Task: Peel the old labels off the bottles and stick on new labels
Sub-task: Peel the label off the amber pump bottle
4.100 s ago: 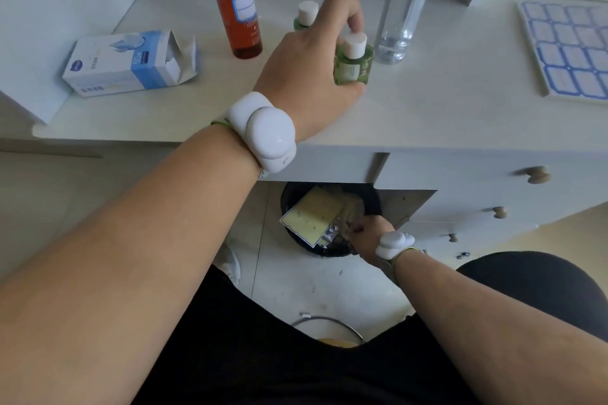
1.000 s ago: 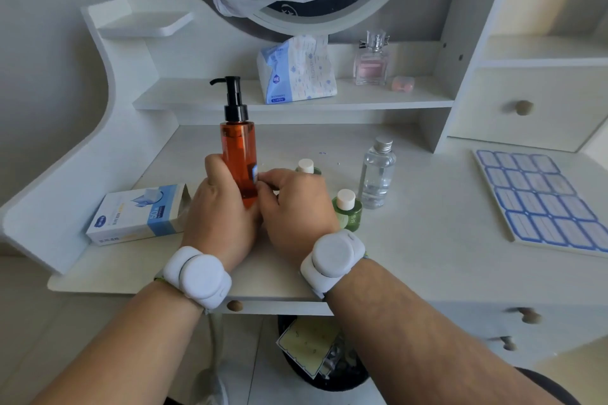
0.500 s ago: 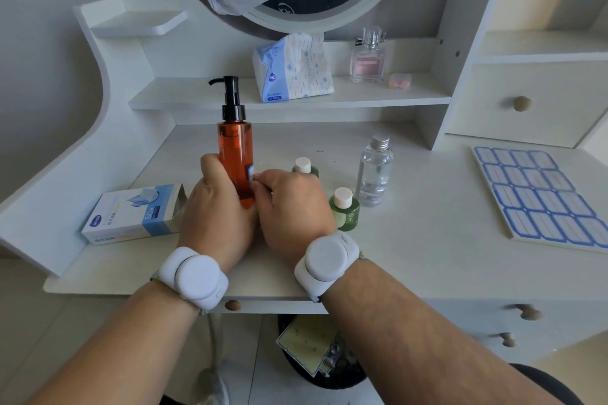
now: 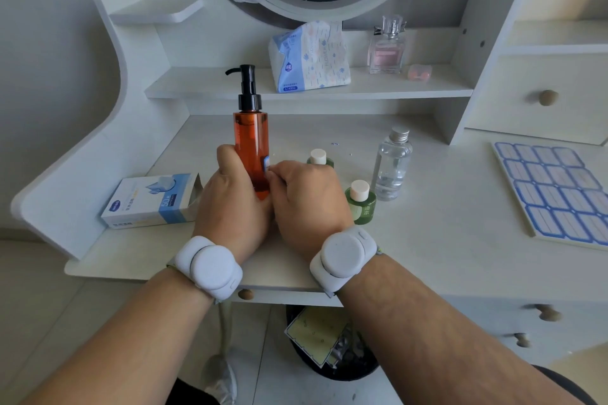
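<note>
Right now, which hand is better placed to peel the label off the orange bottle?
The right hand. Its fingertips are already at the label on the orange bottle, while the left hand is wrapped round the bottle's lower part, holding it upright, so it looks best kept there.

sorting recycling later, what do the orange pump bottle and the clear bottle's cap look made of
Orange pump bottle: likely glossy translucent plastic, since light passes through its tinted wall; its pump is opaque black plastic. Clear bottle: the cap looks like ridged silvery metal, though metallised plastic is possible.
</note>
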A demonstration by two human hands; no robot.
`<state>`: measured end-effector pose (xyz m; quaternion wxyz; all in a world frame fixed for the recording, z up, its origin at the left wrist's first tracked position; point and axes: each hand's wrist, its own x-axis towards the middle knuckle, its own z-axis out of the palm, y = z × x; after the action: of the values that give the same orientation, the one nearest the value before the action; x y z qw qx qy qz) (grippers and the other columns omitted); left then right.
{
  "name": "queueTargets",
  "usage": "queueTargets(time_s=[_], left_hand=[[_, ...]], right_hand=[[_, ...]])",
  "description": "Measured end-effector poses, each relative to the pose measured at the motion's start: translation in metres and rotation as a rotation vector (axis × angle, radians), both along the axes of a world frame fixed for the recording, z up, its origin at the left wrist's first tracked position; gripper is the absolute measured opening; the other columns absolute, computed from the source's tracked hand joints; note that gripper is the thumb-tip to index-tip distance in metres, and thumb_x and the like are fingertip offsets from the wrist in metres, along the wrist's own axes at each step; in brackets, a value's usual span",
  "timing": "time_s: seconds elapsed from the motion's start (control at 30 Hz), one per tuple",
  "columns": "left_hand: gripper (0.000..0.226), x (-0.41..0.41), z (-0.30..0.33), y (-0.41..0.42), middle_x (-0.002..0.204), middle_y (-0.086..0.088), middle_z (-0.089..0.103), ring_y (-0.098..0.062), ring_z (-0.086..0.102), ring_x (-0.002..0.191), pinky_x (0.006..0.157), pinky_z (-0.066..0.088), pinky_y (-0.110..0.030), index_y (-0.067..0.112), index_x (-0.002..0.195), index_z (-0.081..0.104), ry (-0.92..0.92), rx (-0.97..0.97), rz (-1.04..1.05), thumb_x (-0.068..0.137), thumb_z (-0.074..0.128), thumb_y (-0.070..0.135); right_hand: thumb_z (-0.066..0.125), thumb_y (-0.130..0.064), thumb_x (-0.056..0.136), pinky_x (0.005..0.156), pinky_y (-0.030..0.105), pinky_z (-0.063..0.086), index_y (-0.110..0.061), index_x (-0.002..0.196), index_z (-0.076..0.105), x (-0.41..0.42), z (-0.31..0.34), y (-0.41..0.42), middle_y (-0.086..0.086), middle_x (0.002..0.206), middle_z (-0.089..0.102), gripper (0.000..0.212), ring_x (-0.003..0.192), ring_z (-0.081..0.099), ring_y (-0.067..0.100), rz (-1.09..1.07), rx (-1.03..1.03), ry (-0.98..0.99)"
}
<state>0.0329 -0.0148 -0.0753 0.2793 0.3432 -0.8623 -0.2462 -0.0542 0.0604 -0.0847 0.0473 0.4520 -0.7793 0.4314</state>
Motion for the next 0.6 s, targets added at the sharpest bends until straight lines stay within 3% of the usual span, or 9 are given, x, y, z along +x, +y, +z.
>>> queueTargets(time_s=[0.17,0.43,0.6], left_hand=[[0.049,0.0005,0.0021,0.0002,0.104,0.002,0.049,-0.021,0.049,0.086,0.065,0.034,-0.027,0.013,0.128,0.033,-0.007,0.02,-0.003,0.099,0.062,0.039],[0.047,-0.0002,0.0027,-0.0004,0.107,0.003,0.046,-0.021,0.048,0.089,0.074,0.037,-0.03,0.016,0.126,0.031,-0.04,0.012,-0.002,0.099,0.062,0.04],[0.045,0.0003,0.0038,0.0005,0.106,0.003,0.047,-0.02,0.047,0.088,0.057,0.027,-0.016,0.017,0.123,0.031,-0.038,0.037,0.009,0.099,0.061,0.039]], right_hand=[[0.052,-0.023,0.102,0.066,0.046,0.052,-0.003,0.083,0.069,0.0002,0.0008,-0.0006,0.016,0.072,0.066,0.032,0.069,0.06,0.037,-0.013,-0.016,0.022],[0.05,-0.025,0.103,0.066,0.046,0.053,-0.004,0.085,0.069,-0.0003,0.0002,0.0001,0.014,0.074,0.067,0.034,0.069,0.06,0.036,-0.026,0.009,0.037],[0.051,-0.025,0.102,0.066,0.045,0.053,-0.005,0.087,0.071,-0.0018,-0.002,0.0003,0.012,0.074,0.068,0.032,0.068,0.061,0.033,-0.009,-0.037,0.027]])
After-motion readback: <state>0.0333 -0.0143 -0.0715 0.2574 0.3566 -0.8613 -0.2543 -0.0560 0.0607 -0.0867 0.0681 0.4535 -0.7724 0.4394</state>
